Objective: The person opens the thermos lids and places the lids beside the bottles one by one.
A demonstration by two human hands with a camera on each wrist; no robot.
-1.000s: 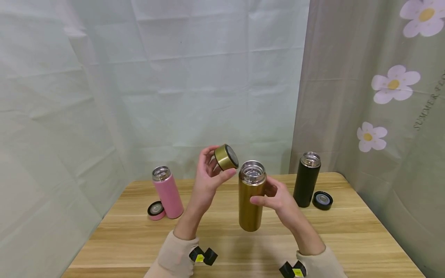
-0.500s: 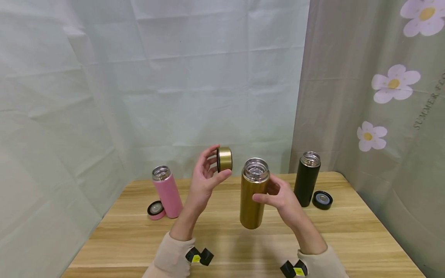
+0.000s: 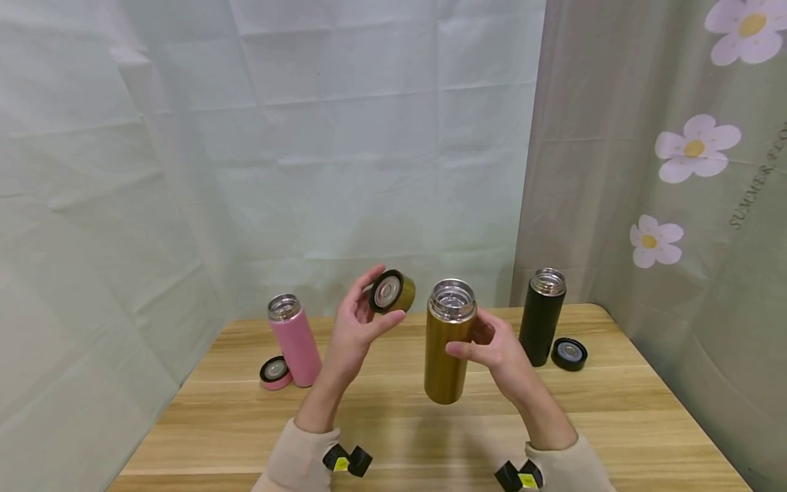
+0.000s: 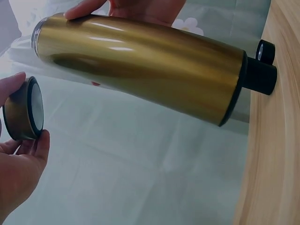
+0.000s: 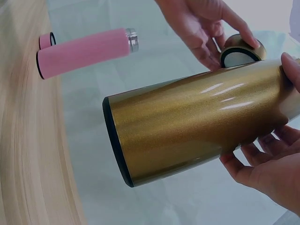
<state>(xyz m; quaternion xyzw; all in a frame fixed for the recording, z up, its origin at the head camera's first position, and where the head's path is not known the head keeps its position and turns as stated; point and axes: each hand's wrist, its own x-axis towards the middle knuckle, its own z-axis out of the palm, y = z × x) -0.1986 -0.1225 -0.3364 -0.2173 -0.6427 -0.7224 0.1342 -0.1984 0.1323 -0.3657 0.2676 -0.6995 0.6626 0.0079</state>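
Note:
Between thumb and fingers, my left hand (image 3: 356, 324) pinches a gold lid (image 3: 402, 295), its round underside with a black rim turned toward the head camera. My right hand (image 3: 496, 348) grips a gold thermos bottle (image 3: 444, 362) around its upper body. The bottle is nearly upright above the table, its steel mouth uncovered. Lid and bottle are apart, the lid to the left of the mouth. In the left wrist view the gold bottle (image 4: 140, 61) lies across the top and the lid (image 4: 23, 110) shows at the left. In the right wrist view the bottle (image 5: 187, 122) partly hides the lid.
On the wooden table (image 3: 430, 458), a pink bottle (image 3: 298, 345) stands uncovered at the left with its pink lid (image 3: 275, 372) beside it. A black bottle (image 3: 541, 318) stands uncovered at the right, its black lid (image 3: 570, 354) lying next to it. Pale curtains (image 3: 369, 137) hang behind.
My left hand has turned the gold lid over, so its underside now faces the head camera, and has drifted slightly left. The gold bottle has shifted a little right and up.

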